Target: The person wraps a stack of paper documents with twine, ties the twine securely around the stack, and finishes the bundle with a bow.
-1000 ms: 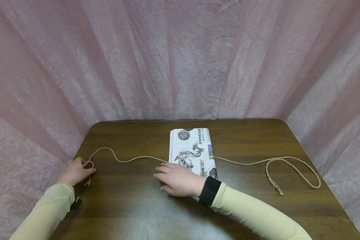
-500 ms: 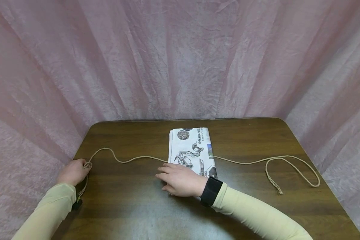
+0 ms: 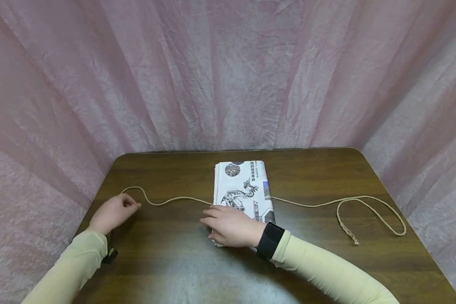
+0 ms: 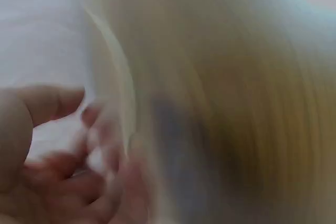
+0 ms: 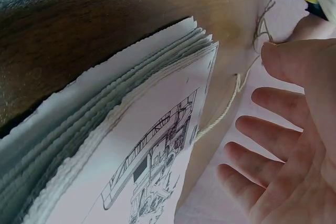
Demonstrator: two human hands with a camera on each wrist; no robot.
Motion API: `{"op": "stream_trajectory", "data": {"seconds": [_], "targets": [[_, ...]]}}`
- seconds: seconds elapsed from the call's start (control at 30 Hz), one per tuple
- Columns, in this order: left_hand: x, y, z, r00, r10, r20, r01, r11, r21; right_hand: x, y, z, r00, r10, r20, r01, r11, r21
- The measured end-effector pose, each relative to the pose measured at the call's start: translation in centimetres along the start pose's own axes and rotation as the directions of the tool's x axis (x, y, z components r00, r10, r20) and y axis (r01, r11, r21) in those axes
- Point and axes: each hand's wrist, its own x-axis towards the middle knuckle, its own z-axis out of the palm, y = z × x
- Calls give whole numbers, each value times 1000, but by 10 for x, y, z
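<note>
One newspaper [image 3: 228,181], partly hidden by right hand [image 3: 232,226] | rope [image 3: 315,206] both sides | curtain [image 3: 228,76] behind

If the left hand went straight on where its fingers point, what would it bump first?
Probably the rope, where it bends just ahead on the table. Height is hard to judge, though, so the left hand might pass above it.

It's just a brown wood-grain table [image 3: 167,264] with rounded far corners, a folded newspaper [image 3: 223,188] sitting on it and beige rope [image 3: 315,206] snaking out both sides.
</note>
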Motion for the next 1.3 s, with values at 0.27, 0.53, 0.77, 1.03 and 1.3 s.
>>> {"op": "stream_trajectory", "data": {"seconds": [0.27,0.53,0.77,1.03,1.3], "targets": [[17,44,42,792,57,607,610,-65,-790,1,1,-1,1000,10,6,-10,1000,11],[21,48,55,917,-142,372,394,190,-899,0,4,1,999,36,-32,-36,999,22],[20,28,47,979,157,-130,-130,973,192,12,10,-6,992,121,-45,-116,989,93],[26,7,45,947,301,-114,-236,891,386,20,8,-7,993,119,-15,-117,990,78],[27,18,40,940,310,-139,-247,905,348,13,15,-6,986,160,-56,-153,981,117]]}}
